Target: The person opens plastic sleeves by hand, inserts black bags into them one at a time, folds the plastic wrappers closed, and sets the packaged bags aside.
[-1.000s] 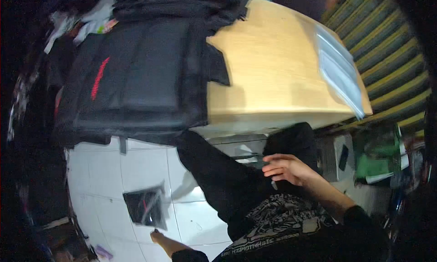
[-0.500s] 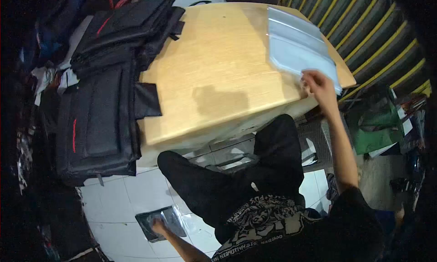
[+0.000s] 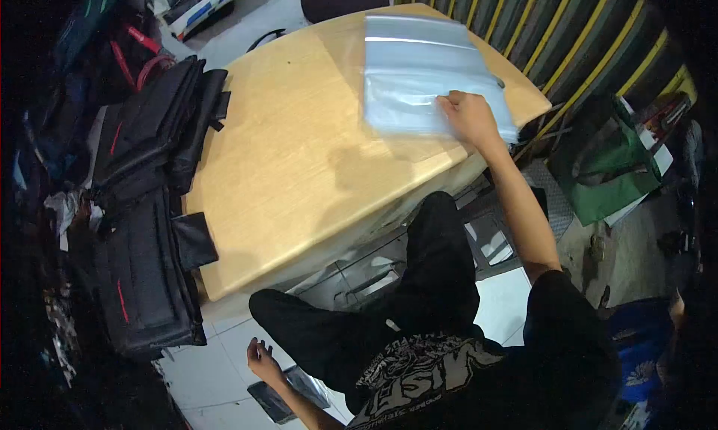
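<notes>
A stack of clear plastic bags [image 3: 411, 63] lies at the right end of the wooden table. My right hand [image 3: 470, 117] is over its near part, thumb and fingers closed on the top plastic bag, which looks wrinkled near the fingertips. Low on the left, my left hand [image 3: 265, 363] hangs beside my knee, fingers loosely curled and apart, with nothing in it. Below that hand, a dark flat packet in clear plastic [image 3: 273, 401] is on the tiled floor, partly hidden by the forearm.
Black padded cases with red strips [image 3: 149, 273] are piled along the left side of the wooden table [image 3: 284, 131]. A green bag [image 3: 617, 179] stands on the right. Behind the table is a yellow-striped dark shutter [image 3: 538, 26]. My knees are under the table's near edge.
My right hand has moved left and farther onto the plastic bags, and the top one has shifted left. My left hand has lifted off the packet on the floor. The view has turned.
</notes>
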`<state>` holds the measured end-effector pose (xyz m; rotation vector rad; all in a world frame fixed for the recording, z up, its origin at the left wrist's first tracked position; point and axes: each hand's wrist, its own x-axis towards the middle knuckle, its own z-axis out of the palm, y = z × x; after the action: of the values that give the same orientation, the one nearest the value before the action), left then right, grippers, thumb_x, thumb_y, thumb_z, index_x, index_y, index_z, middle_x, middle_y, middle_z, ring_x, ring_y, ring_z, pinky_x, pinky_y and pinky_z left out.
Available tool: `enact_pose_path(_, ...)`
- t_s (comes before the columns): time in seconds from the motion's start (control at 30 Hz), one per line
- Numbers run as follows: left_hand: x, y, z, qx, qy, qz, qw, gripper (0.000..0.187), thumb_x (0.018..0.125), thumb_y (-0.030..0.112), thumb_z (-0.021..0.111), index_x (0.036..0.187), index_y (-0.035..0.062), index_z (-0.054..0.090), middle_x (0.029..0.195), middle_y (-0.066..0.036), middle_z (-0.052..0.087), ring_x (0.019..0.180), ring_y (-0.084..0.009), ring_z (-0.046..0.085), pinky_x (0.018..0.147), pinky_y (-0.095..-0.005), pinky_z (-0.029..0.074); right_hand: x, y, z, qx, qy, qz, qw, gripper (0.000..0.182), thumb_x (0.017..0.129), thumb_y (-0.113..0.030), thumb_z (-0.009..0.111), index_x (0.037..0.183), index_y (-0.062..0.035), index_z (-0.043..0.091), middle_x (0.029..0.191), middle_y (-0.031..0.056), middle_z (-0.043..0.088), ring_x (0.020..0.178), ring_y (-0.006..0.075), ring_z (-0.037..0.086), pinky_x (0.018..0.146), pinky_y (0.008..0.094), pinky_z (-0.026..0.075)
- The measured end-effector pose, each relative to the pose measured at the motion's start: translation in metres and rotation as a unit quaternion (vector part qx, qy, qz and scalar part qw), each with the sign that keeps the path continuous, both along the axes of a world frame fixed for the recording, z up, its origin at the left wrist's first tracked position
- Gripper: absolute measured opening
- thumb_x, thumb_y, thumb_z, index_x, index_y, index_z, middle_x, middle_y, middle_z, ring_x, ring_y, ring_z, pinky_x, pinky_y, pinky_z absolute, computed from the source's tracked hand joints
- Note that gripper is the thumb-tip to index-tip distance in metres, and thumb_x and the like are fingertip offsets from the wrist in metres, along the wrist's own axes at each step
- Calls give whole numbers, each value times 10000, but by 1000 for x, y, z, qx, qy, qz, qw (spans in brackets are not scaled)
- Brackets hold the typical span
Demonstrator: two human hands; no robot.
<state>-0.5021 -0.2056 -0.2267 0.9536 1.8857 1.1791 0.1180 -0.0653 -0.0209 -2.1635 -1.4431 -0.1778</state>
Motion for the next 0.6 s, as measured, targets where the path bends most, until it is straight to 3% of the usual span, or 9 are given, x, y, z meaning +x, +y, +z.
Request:
enact_pose_path(0.07, 20, 2, 30, -11, 7, -76, 997, 258, 909, 49, 511, 1133, -52, 587, 1098, -171, 628, 938, -220, 629, 747, -305, 531, -1, 1, 12, 4, 59, -3, 998, 350, 843, -376, 605, 950, -65, 722, 800, 204, 671, 772, 394, 647, 760, 426, 513)
enact_pose_path(0.1, 24, 4, 39, 0, 57, -168, 984, 224, 912, 75, 530, 1091, -23, 621, 1009, -128, 677, 879, -176, 643, 716, -269, 509, -9, -2, 26, -5, 78, -24, 997, 340, 840, -381, 614, 891, -67, 733, 789, 213, 667, 785, 381, 651, 750, 399, 518)
enact_pose_path(0.2, 84, 0, 102, -17, 102, -307, 946, 202, 904, 79, 549, 1066, -7, 635, 931, -105, 698, 838, -152, 652, 722, -258, 499, 5, 1, 25, 70, 86, 43, 993, 324, 832, -365, 639, 954, -77, 724, 815, 207, 674, 785, 342, 668, 732, 377, 521)
enact_pose_path(0.23, 108, 1, 132, -10, 67, -364, 929, 203, 901, 81, 560, 1070, -4, 633, 928, -102, 700, 838, -153, 655, 733, -264, 500, 5, 1, 26, 109, 118, 61, 985, 296, 816, -322, 676, 973, -73, 713, 818, 184, 685, 771, 294, 682, 706, 360, 519)
enact_pose_path(0.33, 165, 18, 171, 37, -73, -506, 859, 208, 894, 65, 574, 1084, 4, 633, 930, -100, 702, 854, -158, 659, 766, -275, 505, 10, 1, 31, 101, 104, 39, 989, 286, 798, -289, 708, 963, -56, 697, 807, 164, 689, 752, 265, 685, 689, 350, 518)
enact_pose_path(0.4, 201, 43, 217, 42, -63, -575, 815, 208, 899, 48, 558, 1088, 0, 631, 941, -90, 698, 885, -153, 652, 793, -279, 503, 11, 3, 31, 103, 100, 40, 989, 275, 791, -281, 719, 883, -22, 696, 774, 161, 685, 737, 271, 682, 675, 343, 516)
enact_pose_path(0.53, 277, 110, 245, 121, -127, -584, 793, 258, 929, 73, 529, 1166, -24, 559, 1022, -120, 653, 894, -188, 642, 779, -309, 513, 14, 5, 33, 103, 78, 45, 991, 284, 812, -282, 694, 858, -2, 700, 774, 187, 674, 730, 306, 674, 667, 365, 512)
enact_pose_path(0.6, 325, 142, 265, 70, -194, -497, 843, 310, 935, 166, 546, 1175, -30, 536, 1018, -132, 639, 883, -206, 644, 738, -311, 511, 14, 5, 38, 77, 75, 34, 994, 299, 815, -293, 687, 863, 1, 699, 771, 199, 668, 727, 326, 668, 666, 378, 509)
